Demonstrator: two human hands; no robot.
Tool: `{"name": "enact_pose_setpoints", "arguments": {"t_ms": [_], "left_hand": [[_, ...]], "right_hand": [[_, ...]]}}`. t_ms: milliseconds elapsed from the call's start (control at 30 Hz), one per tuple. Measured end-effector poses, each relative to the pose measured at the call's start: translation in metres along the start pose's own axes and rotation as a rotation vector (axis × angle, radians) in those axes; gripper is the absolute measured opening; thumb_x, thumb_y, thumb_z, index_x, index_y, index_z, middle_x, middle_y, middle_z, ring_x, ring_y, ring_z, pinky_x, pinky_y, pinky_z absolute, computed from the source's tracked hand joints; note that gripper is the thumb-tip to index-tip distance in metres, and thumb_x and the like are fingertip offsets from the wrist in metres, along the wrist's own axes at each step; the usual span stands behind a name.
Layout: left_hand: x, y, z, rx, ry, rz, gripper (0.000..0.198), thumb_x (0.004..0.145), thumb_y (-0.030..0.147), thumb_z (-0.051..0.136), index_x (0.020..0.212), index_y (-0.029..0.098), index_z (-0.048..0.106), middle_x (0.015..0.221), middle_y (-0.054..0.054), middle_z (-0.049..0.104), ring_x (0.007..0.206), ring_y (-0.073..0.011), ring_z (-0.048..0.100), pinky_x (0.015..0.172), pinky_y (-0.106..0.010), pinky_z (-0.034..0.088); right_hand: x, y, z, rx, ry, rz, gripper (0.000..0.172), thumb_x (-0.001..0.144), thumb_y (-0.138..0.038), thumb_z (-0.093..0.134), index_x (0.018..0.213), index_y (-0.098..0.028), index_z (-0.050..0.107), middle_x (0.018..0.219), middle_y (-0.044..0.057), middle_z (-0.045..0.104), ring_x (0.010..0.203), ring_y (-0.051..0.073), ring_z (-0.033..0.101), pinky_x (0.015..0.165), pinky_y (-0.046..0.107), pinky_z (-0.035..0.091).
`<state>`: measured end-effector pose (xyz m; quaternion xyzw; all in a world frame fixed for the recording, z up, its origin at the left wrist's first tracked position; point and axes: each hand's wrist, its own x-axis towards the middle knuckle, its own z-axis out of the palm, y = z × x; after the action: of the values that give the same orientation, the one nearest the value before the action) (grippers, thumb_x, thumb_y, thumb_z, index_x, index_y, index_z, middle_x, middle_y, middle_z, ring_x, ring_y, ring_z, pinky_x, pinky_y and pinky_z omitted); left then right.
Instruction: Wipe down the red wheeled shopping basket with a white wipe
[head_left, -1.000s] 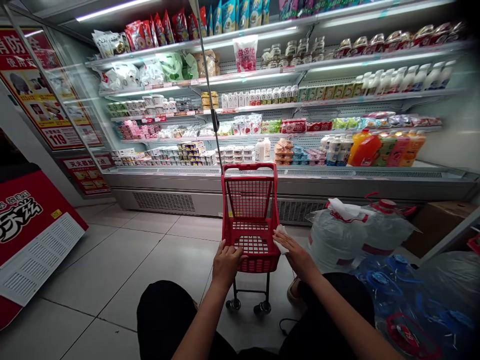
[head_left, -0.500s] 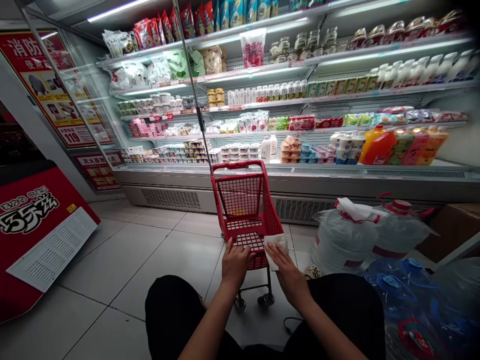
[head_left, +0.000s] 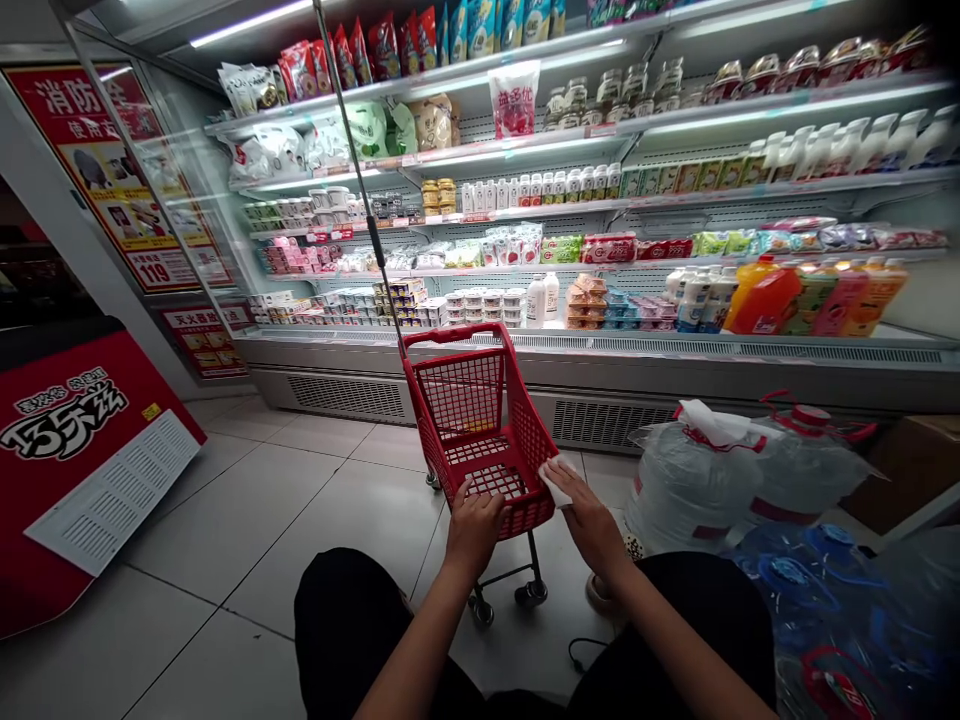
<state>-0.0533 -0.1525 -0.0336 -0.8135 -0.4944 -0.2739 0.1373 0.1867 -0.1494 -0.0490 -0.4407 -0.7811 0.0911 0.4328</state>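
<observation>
A small red shopping cart (head_left: 528, 425) stands between my knees, with a grid basket and a thin pole (head_left: 376, 243) rising from its handle side. My left hand (head_left: 475, 530) is closed over the basket's near rim, its fingers hooked inside. At the near right corner, my right hand (head_left: 589, 515) presses a folded white cloth (head_left: 553, 490) against the outside of the basket. Its fingers lie over the cloth and hide part of it. The thumb is not visible.
A refrigerated display case (head_left: 337, 350) with dairy and drinks runs behind the cart. Bagged bottles (head_left: 690, 485) and large blue-capped water jugs (head_left: 787, 590) crowd the right. A red freezer (head_left: 97, 470) stands left. A black cable (head_left: 581, 650) lies on the tiled floor.
The cart's handle end and pole have swung left. My right hand has shifted slightly up and right with the cloth, which now shows less. My left hand keeps its hold.
</observation>
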Motion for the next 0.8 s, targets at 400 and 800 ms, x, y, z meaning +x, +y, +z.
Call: {"name": "enact_pose_setpoints", "arguments": {"t_ms": [400, 800], "left_hand": [[-0.001, 0.001, -0.012, -0.107, -0.074, 0.081, 0.025, 0.105, 0.015, 0.040, 0.114, 0.020, 0.063, 0.099, -0.005, 0.076, 0.094, -0.0187, 0.073, 0.115, -0.046, 0.044], [-0.002, -0.032, -0.013, -0.123, -0.084, 0.098, 0.018, 0.091, 0.026, 0.073, 0.109, 0.024, 0.068, 0.154, -0.010, 0.052, 0.156, -0.0337, 0.029, 0.124, -0.065, 0.030]], "right_hand": [[-0.014, -0.033, 0.042, -0.276, -0.150, -0.219, 0.098, 0.078, 0.005, 0.036, 0.167, -0.027, 0.011, 0.169, 0.000, 0.032, 0.157, 0.018, 0.026, 0.123, 0.041, 0.042], [-0.007, -0.002, 0.028, -0.271, -0.039, -0.126, 0.080, 0.095, -0.005, 0.036, 0.167, -0.028, 0.010, 0.170, 0.003, 0.028, 0.156, 0.021, 0.029, 0.124, 0.046, 0.038]]}}
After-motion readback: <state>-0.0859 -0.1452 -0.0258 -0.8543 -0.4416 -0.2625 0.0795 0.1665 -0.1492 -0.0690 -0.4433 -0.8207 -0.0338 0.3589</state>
